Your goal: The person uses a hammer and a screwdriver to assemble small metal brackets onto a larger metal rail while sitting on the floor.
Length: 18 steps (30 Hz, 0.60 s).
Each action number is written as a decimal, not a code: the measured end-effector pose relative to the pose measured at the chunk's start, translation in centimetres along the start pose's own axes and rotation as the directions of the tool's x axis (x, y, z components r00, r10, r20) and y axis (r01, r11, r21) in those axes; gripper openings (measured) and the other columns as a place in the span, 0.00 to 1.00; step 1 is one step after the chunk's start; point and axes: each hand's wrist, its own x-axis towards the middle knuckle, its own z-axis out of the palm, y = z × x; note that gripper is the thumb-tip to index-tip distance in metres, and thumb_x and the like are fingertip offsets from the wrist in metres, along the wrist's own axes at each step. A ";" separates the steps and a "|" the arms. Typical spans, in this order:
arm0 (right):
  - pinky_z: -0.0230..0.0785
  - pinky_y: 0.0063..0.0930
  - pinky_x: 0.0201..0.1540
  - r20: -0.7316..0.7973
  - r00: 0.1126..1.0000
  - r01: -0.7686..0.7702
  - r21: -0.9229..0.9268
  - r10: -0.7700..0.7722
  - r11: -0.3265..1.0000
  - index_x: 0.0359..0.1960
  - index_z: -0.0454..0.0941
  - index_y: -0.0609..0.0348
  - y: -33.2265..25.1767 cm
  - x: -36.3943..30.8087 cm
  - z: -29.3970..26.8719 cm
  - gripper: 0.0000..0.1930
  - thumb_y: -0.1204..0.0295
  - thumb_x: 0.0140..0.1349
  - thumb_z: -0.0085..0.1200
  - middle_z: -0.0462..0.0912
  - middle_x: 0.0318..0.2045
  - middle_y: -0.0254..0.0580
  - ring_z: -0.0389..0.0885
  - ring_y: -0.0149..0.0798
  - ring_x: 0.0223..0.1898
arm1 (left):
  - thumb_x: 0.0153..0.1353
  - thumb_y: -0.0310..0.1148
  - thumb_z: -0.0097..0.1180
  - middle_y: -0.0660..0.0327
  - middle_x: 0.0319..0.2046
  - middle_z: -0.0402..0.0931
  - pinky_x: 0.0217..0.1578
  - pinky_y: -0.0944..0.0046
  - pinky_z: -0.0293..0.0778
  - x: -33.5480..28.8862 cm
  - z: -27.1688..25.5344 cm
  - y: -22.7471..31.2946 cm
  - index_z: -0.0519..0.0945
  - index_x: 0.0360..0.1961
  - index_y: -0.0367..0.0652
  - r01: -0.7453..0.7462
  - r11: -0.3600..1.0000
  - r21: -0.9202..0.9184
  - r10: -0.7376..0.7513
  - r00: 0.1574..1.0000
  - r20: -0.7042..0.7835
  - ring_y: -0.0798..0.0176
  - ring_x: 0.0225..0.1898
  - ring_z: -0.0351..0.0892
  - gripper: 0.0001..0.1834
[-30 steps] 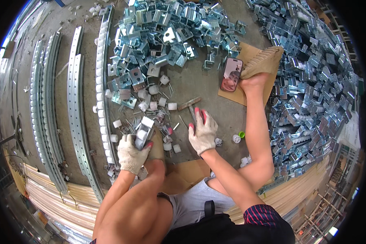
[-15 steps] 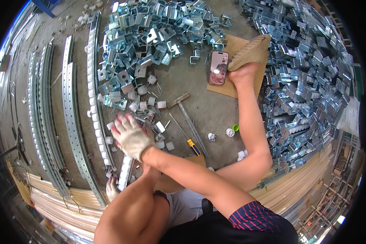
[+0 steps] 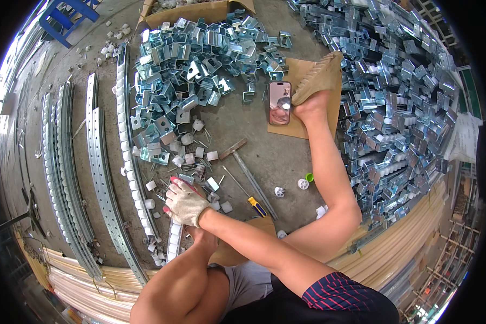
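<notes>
The gloved right hand covers the far end of a white-rollered rail beside the left shin; whether its fingers grasp it is unclear. The left hand is out of view. A hammer and screwdriver lie nearby, presumably for reach.

There is 1 view, from the left of 2 fisheye cameras worn side by side on the person's head. It looks steeply down over the black top and bent legs at the floor ahead of the body, upright, its left being the person's left. The left knee and sleeve are near the lens; the right grip falls left of centre; the phone lies farther out and the carton meets the top edge. The field is very wide: rails at left bow, and black surrounds the rounded rim.
</notes>
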 end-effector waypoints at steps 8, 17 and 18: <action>0.48 0.49 0.79 0.082 0.997 0.007 -0.052 -0.003 0.999 0.40 0.89 0.55 0.0 1.1 0.8 0.21 0.52 0.70 0.53 0.88 0.45 0.42 0.79 0.46 0.59 | 0.53 0.32 0.77 0.52 0.46 0.83 0.46 0.56 0.81 0.0 -5.5 1.6 0.79 0.55 0.36 0.087 0.994 -0.071 -0.084 0.996 0.040 0.54 0.46 0.85 0.30; 0.59 0.48 0.72 -0.102 0.992 0.072 0.000 -0.071 0.997 0.28 0.87 0.53 0.5 0.2 -0.4 0.17 0.55 0.67 0.57 0.87 0.36 0.40 0.83 0.45 0.49 | 0.53 0.32 0.76 0.53 0.44 0.84 0.44 0.56 0.82 -2.3 -17.0 2.4 0.79 0.55 0.36 0.245 0.966 -0.082 -0.246 0.969 -0.003 0.55 0.43 0.85 0.29; 0.61 0.48 0.70 -0.135 0.988 0.073 0.015 -0.071 0.997 0.27 0.86 0.52 0.2 0.3 -0.5 0.16 0.55 0.66 0.58 0.86 0.34 0.39 0.83 0.45 0.47 | 0.54 0.32 0.76 0.53 0.43 0.84 0.43 0.56 0.82 -2.9 -18.7 2.1 0.79 0.55 0.37 0.276 0.957 -0.089 -0.280 0.959 -0.039 0.55 0.43 0.85 0.29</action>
